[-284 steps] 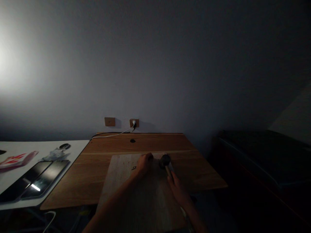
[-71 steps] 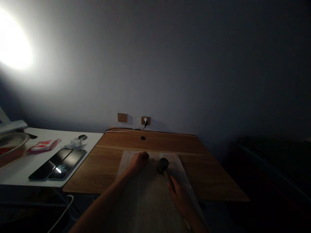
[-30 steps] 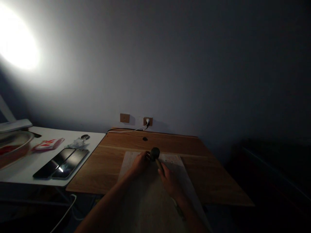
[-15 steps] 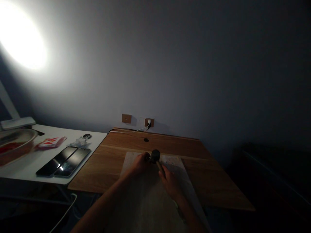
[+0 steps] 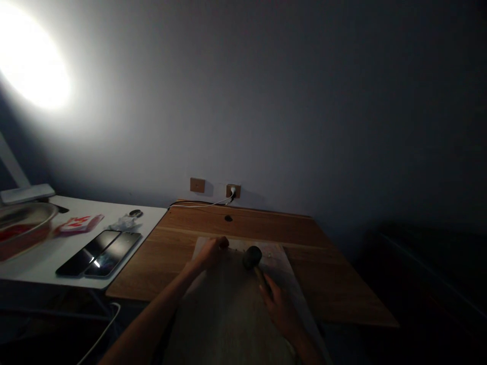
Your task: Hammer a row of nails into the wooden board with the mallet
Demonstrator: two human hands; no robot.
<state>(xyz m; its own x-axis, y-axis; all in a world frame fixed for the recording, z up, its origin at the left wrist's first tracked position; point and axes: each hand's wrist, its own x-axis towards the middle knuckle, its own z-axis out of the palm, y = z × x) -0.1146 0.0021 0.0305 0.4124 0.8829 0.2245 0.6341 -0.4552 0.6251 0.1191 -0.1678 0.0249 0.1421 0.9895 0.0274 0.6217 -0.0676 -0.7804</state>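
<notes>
A mallet (image 5: 251, 257) with a dark, rounded head and a pale handle is in my right hand (image 5: 280, 308), whose fingers wrap the handle. Its head hangs over the far part of a pale board (image 5: 232, 319). To the left, my left hand (image 5: 211, 253) rests at the board's far left part with its fingers curled together. Whatever those fingers hold, if anything, is hidden in the dim light. A few tiny specks lie on the board near the mallet head, too small to name.
The board lies on a wooden table (image 5: 335, 284). A white table (image 5: 91, 205) on the left bears two dark phones (image 5: 110, 253), a red and white packet (image 5: 81, 223), crumpled clear plastic (image 5: 125, 222) and a clear bowl (image 5: 28, 223). White cable runs to a wall socket (image 5: 233, 191).
My right hand has drawn the mallet to the right and nearer to me, away from my left hand. My left hand has shifted slightly left.
</notes>
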